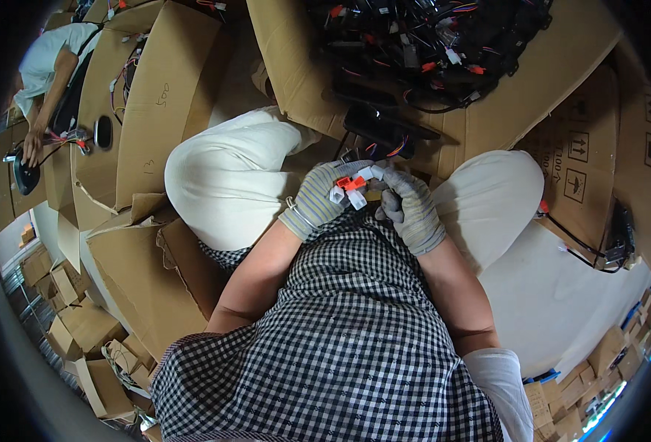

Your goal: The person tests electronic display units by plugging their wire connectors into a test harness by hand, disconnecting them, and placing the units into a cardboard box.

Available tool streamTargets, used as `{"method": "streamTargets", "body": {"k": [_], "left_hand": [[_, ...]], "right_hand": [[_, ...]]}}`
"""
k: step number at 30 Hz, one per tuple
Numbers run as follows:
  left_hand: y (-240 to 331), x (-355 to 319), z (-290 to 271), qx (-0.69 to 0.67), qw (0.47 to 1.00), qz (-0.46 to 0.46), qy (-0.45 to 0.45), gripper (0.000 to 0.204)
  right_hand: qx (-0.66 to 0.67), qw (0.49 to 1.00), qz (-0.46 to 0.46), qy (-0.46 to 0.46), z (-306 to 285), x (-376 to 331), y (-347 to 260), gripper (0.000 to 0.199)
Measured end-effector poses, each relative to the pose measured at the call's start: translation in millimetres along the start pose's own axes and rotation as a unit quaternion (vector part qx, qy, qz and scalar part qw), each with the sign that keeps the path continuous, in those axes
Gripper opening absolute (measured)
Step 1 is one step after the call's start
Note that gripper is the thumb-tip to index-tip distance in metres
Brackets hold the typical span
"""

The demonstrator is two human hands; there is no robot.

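In striped work gloves, my left hand [316, 197] and my right hand [412, 212] meet in front of my apron. The left one is closed around a small bunch of red and white plastic wire connectors [352, 186]. My right hand's fingers are curled, its thumb and index finger pinching at a white connector [372, 173] on the bunch's right side. Just beyond the hands lies a black elongated part [388, 132] with thin coloured wires, near the carton's edge. The gloves hide where the connectors' wires run.
A large open carton [296, 81] ahead holds a pile of black parts with wires and connectors [428, 51]. Tall cartons [167, 103] stand left; a printed carton [576, 162] stands right. At far left, another person's hand [32, 147] touches a black mirror-like part [25, 175].
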State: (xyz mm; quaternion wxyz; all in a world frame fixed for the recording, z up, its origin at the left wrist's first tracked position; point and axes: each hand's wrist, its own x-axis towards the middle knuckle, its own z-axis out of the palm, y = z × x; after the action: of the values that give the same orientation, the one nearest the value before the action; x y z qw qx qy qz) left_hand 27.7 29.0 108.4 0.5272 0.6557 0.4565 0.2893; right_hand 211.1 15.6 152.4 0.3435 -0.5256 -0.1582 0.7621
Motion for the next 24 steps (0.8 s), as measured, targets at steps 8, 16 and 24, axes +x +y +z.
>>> {"method": "streamTargets", "body": {"k": [8,16,24], "left_hand": [[-3,-9,6,-0.073,0.996,-0.056,0.013,0.045],[4,-4,-1,0.177,0.977,0.070,0.100,0.048],[20,-4,-5,0.369,0.920,0.096,0.090,0.036]], "right_hand": [[-0.112,0.989,-0.091,-0.020,2,-1,-3,0.026],[0.017,1.000,0.003,-0.005,4,-1,-1,0.023],[0.097,0.994,0.054,0.009,-2,3,8,0.025]]}}
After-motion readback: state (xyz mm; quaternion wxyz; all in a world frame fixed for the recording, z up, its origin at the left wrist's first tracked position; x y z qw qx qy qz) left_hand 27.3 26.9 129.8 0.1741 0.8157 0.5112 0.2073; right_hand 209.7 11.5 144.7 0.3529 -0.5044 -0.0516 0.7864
